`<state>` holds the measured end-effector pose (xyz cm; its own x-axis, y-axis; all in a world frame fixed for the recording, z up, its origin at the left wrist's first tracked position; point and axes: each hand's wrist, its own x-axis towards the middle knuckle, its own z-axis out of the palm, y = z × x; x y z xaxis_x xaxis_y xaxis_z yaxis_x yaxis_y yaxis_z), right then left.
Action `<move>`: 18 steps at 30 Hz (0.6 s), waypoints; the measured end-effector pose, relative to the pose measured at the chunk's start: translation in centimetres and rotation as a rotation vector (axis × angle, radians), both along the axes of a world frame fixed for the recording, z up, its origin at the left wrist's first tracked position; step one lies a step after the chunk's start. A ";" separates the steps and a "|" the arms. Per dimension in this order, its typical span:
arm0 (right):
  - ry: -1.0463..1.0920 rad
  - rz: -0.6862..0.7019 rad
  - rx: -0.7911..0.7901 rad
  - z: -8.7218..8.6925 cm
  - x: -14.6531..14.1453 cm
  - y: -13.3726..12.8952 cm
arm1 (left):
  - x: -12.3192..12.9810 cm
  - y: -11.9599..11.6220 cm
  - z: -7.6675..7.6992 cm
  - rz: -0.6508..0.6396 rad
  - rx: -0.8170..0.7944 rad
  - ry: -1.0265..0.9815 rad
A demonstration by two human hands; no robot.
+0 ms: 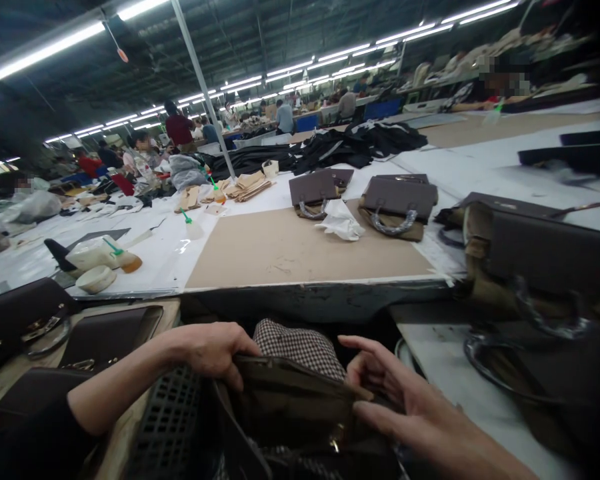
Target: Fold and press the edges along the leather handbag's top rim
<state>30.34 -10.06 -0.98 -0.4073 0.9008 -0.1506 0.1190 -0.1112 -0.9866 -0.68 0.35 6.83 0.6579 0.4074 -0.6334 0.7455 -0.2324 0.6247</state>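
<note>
An unfinished dark brown handbag [295,400] is in front of me with its mouth spread, showing an olive-brown lining and a small gold-coloured metal part. My left hand [215,350] pinches the bag's left upper edge between thumb and fingers. At the right end of the same edge, my right hand [395,393] has its thumb on the near side and bent fingers on the far side, while its index finger points out. Behind the bag's rim shows a black-and-white checked cloth [300,343]. Shadow hides the lower part of the bag.
Several dark handbags with wrapped handles [400,203] sit on the table beyond and at my right. More bag pieces [105,333] lie on a wooden board at left, above a plastic crate [165,413]. Glue bottles [127,260] stand beside a brown cardboard sheet [300,250].
</note>
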 end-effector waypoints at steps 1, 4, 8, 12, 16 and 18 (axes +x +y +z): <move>0.025 0.064 -0.027 -0.2 0.5 0.1 | 0.0 -0.5 0.1 -0.032 -0.007 0.013; 0.060 0.158 -0.071 -1.5 0.8 0.3 | 0.3 -1.7 -0.8 -0.010 -0.002 0.025; 0.028 0.092 -0.102 -2.9 -0.1 0.4 | 0.8 -2.6 -2.3 0.154 -0.015 -0.079; -0.072 0.051 0.025 -2.7 -0.8 0.6 | 1.2 -2.3 -2.7 0.205 0.108 -0.155; -0.193 0.004 0.112 -2.5 -1.2 0.7 | 1.9 -1.5 -3.2 0.136 0.134 -0.124; -0.247 -0.055 0.142 -2.8 -1.2 0.6 | 2.3 -0.9 -3.6 0.093 0.122 -0.120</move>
<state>29.15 -9.45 -3.76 -0.3239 0.9397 -0.1097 0.3553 0.0134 -0.9346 1.64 -0.57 3.23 0.6818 0.5389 -0.4946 0.6889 -0.2458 0.6819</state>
